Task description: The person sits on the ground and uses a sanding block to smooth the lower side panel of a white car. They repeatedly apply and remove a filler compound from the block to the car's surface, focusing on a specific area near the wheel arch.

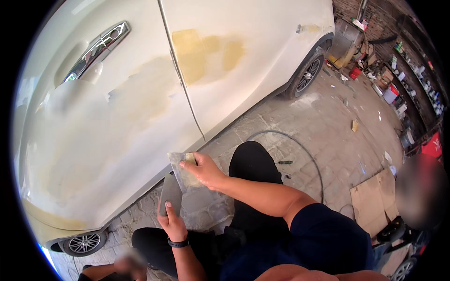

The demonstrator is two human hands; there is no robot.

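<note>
My left hand (173, 225), with a dark band at the wrist, is closed around the lower end of a long, flat grey block (170, 191). Just above and to the right, my right hand (205, 170) pinches a thin, pale rectangular sheet (181, 165) with yellowish stains; its material I cannot tell. The sheet and the block are close together, below the car door's lower edge. In front of both hands stands a white car (136, 136). Yellow filler patches (190, 51) and dull, sanded-looking areas spread over its door panels.
A black hose (320, 171) curves over the paved floor beside my knee (253, 161). Cardboard (375, 199) lies to the right. Shelves with bottles and cans (417, 84) line the far right. Another person's arm (101, 271) shows at lower left; a blurred person (421, 192) is at right.
</note>
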